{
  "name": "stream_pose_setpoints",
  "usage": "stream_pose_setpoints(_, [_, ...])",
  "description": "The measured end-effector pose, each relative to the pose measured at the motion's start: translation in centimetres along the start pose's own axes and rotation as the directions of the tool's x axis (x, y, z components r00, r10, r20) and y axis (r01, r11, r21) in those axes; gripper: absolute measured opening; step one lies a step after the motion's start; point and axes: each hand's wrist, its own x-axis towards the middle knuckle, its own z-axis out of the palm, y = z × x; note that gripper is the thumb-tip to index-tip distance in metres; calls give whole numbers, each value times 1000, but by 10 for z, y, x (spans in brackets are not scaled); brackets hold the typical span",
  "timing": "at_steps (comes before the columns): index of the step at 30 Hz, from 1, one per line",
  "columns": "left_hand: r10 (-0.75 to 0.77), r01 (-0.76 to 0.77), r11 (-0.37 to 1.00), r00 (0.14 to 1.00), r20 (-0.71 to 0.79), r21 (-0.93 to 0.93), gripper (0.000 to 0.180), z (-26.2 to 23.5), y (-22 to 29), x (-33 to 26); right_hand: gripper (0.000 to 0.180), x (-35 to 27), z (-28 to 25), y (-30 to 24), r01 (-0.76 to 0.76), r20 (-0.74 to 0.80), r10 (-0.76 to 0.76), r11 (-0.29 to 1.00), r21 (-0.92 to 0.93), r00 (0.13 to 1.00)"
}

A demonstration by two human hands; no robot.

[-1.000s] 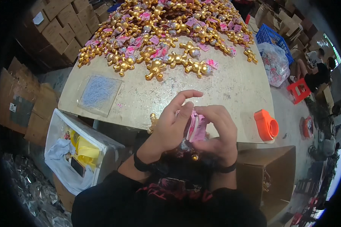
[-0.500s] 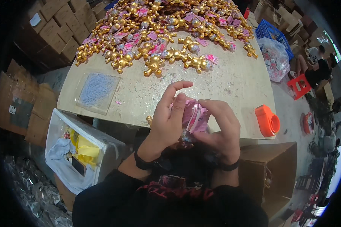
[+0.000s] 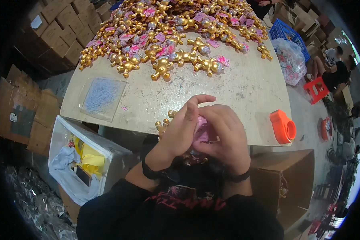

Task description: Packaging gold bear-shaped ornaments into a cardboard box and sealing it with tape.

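Note:
Both my hands meet over the table's near edge around a pink card tag (image 3: 204,131). My left hand (image 3: 179,132) holds its left side, with the index finger arched above and the thumb raised. From the right, my right hand (image 3: 231,140) curls over the tag, fingers across the top and thumb below, hiding much of it. Beneath my hands is a shiny, glittery golden piece (image 3: 195,157), mostly covered. Past my left hand, a golden bear figure (image 3: 162,126) pokes out at the table edge, partly hidden.
A heap of golden bear figures (image 3: 163,68) with pink tags covers the far table (image 3: 244,86). A tray of bluish strands (image 3: 103,95) lies left, an orange tape dispenser (image 3: 283,127) right. A white bin (image 3: 118,160) and a cardboard box (image 3: 284,180) flank me.
My right hand has closed further over the pink tag, and my left index finger has dipped. More of the golden figure shows beside my left hand.

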Motion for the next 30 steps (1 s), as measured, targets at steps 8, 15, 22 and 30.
stream_pose_setpoints(8, [66,-70,994,997,43,84,86,-3,-3,1,71,6,4,-3,38,-32,-40,998,-47,999])
stream_pose_setpoints(15, [-100,100,995,988,121,0,70,-9,-2,-1,65,1,10,-8,-22,-40,22,1000,-18,999])
stream_pose_setpoints(22, [177,-167,972,983,-52,163,57,-36,11,-29,69,42,22,-34,86,127,-96,993,84,987])
stream_pose_setpoints(30, [62,-95,982,978,-200,-161,36,-101,38,-112,26,179,114,9,-432,496,95,647,628,863])
